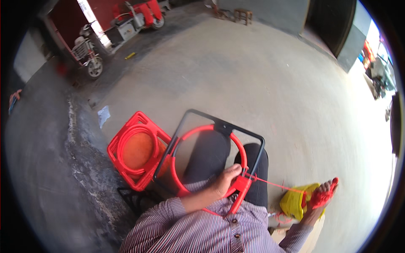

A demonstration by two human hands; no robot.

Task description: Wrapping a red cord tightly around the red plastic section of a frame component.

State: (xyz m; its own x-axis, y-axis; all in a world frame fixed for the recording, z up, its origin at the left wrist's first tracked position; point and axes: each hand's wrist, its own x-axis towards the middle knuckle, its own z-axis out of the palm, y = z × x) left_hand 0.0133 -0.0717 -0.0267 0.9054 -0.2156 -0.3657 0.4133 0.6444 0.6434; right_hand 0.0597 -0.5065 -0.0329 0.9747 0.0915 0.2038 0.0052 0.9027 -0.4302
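A frame lies over my lap: a black square rim (194,111) around a red plastic ring (241,147) with red corner pieces. My left hand (228,180) is closed on its right side, thumb on top, near a red corner block. From there a thin red cord (276,184) runs tight to the right. At its other end my right hand (322,196), held out to the side, is closed on the cord, with red strands wrapped around the palm and fingers. Beneath and beside that hand is a yellow bag (291,204) with red material in it.
A stack of red square frames with rings (120,173) stands at my left, with black frames (130,202) below it. A rough grey ledge (80,156) runs along the left. Parked two-wheelers (93,65) and a wooden stool (243,16) stand farther off.
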